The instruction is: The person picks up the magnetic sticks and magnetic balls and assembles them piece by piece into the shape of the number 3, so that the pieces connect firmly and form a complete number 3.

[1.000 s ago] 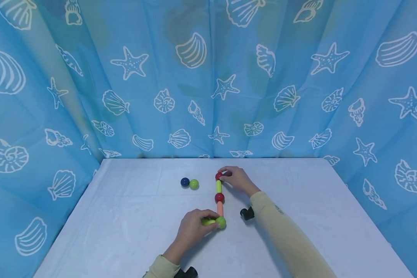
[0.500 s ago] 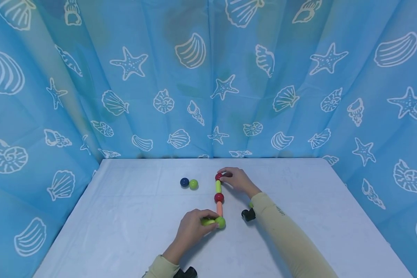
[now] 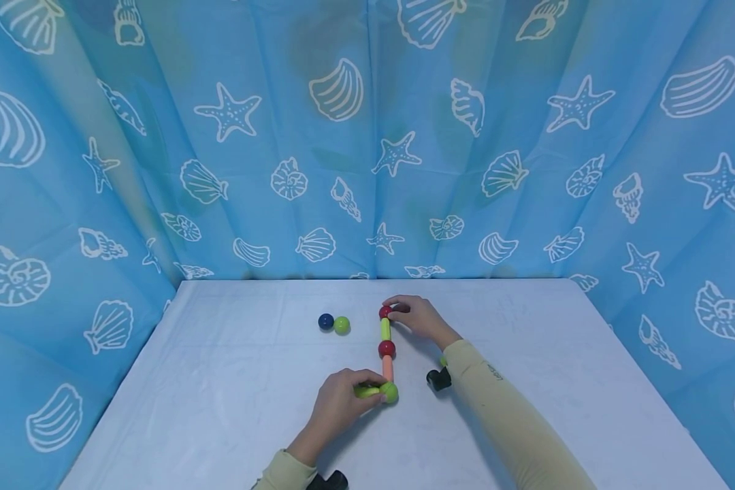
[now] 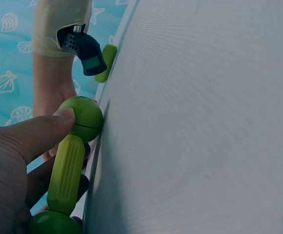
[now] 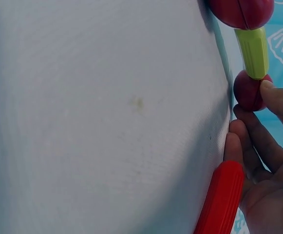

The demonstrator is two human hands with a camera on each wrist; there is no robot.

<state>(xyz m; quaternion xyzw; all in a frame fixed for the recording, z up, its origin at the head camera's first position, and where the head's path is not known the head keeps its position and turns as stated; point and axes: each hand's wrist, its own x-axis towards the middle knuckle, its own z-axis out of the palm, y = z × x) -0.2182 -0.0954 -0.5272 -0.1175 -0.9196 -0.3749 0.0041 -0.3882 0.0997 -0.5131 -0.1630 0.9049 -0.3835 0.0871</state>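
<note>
A chain of balls and rods lies on the table. It runs from a near green ball through an orange rod, a red ball and a yellow-green rod to a far red ball. My left hand grips the near green ball, thumb on its side; a second yellow-green rod and another green ball continue the chain beneath the fingers. My right hand pinches the far red ball between thumb and fingertip, its other fingers extended below.
A dark blue ball and a loose green ball sit side by side left of the chain. A red rod lies near my right palm. Past the right wrist camera shows a green rod. A blue curtain backs the table.
The right forearm has shifted very slightly to the right, uncovering a bit of the green rod beside it. Both hands keep their holds, and the chain stays put.
</note>
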